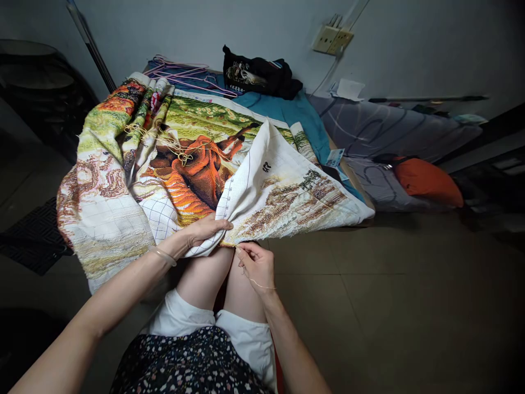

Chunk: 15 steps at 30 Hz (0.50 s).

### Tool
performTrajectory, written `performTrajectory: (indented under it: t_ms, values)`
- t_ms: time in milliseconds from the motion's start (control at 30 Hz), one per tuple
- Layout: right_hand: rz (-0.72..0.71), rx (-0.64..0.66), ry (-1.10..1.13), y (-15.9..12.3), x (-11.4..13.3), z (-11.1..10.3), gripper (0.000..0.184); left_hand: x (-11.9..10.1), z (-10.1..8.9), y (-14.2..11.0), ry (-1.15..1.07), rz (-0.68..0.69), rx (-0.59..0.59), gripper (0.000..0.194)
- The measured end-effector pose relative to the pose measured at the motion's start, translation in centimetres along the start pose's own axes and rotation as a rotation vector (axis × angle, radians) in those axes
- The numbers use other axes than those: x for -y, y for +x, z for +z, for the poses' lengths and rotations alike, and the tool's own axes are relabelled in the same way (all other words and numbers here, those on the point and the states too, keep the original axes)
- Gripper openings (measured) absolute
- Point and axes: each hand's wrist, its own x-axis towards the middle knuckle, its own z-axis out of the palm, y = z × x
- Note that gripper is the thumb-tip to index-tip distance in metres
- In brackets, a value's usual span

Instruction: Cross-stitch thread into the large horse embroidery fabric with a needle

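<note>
A large cross-stitch cloth [287, 200] is draped over my knees and the low surface ahead, its near edge folded over. It shows an orange-brown figure, green ground and brown rocky patterns, with a blue grid on bare white parts. My left hand [203, 230] is closed on the folded edge, thumb on top and fingers partly hidden underneath. Just to its right, my right hand [256, 265] pinches at the cloth's lower edge. A pale thread [262, 285] trails from its fingers towards the wrist; whether a needle is between the fingertips is hidden. Loose yellowish threads [180, 148] lie on the cloth.
Pink hangers [184, 74] and a black bag [262, 79] lie behind the cloth on teal fabric [283, 109]. A wall socket [332, 39] has a cable plugged in. To the right are a grey covered bundle [369, 126] and an orange item [429, 180]. Dark stools [33, 71] stand left.
</note>
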Motion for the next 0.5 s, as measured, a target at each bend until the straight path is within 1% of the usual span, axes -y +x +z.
performTrajectory:
  t_ms: [133,233,367,500]
  values:
    - [-0.031,-0.017,-0.043,0.0,-0.1,0.1,0.019,0.0,0.0,0.0,-0.003,0.001,-0.006,0.028]
    - [-0.051,-0.033,-0.055,-0.1,-0.9,0.3,0.02,0.1,0.0,0.0,-0.011,-0.003,0.002,0.028]
    - [-0.024,-0.055,-0.03,0.0,-1.8,0.5,0.02,0.2,-0.2,0.2,-0.007,-0.002,0.011,0.026]
    - [-0.024,-0.092,-0.006,0.0,-1.2,0.6,0.017,0.5,-0.4,0.5,0.0,0.001,0.004,0.026]
